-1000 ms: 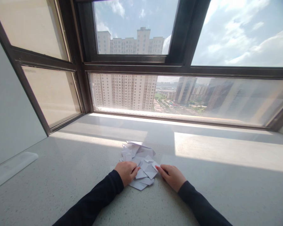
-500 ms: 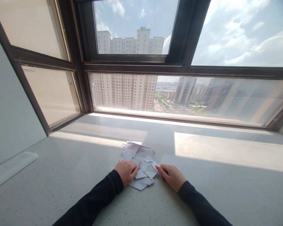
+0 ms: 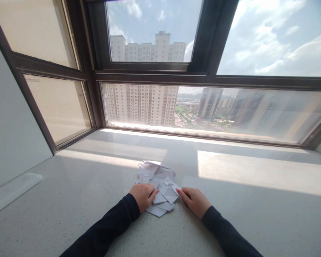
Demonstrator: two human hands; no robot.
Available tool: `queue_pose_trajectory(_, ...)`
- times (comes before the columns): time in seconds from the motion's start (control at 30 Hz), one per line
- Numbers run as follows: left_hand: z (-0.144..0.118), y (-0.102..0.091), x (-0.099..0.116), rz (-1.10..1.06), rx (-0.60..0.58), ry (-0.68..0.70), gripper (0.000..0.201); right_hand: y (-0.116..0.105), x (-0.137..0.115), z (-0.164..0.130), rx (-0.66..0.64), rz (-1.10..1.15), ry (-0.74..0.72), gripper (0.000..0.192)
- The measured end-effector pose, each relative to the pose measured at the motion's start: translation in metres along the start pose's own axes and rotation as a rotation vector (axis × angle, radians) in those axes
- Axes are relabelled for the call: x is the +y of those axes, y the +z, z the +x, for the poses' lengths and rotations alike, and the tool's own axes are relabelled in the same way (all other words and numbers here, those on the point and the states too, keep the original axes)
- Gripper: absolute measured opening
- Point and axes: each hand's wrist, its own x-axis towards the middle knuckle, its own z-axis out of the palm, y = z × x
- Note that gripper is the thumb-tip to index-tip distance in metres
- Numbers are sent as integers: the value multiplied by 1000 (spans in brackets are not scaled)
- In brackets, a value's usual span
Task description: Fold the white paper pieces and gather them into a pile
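Several folded pieces of white paper (image 3: 168, 189) lie overlapping in a loose, round heap on the pale speckled sill. At the heap's left side, my left hand (image 3: 143, 195) is closed, thumb against curled fingers, pinching the paper's edge. Across from it my right hand (image 3: 194, 200) is closed too, its thumb and forefinger pinching a pointed paper corner at the right side. The fingers' undersides are hidden, so how many layers each hand holds does not show.
Brown window frames (image 3: 155, 77) rise behind the stone sill (image 3: 243, 214), with tall buildings outside. A long white translucent strip (image 3: 14, 192) rests at the left beside a white wall panel (image 3: 10, 117). Sunlight falls in bright patches across the sill.
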Motion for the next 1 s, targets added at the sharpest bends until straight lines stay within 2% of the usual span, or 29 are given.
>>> queue_pose_trajectory(0.23, 1, 0, -1, -12, -26, 5, 37, -1, -1, 0, -9, 3, 15, 47)
queue_pose_trajectory(0.53, 0, 0, 0, -34, 2, -12, 36, 0, -1, 0, 2, 39, -2, 46)
queue_pose_trajectory(0.63, 1, -2, -1, -56, 4, -15, 36, 0, -1, 0, 68, 68, 13, 43)
queue_pose_trajectory(0.73, 2, -7, -3, -101, 7, -6, 37, -1, 0, 0, 217, 130, 96, 37)
queue_pose_trajectory(0.83, 3, -16, -6, -131, 77, -49, 38, -2, 2, 1, 320, 146, 159, 36)
queue_pose_trajectory(1.0, 3, -31, -15, -105, 174, -203, 37, 3, 0, 2, 314, 124, 119, 36)
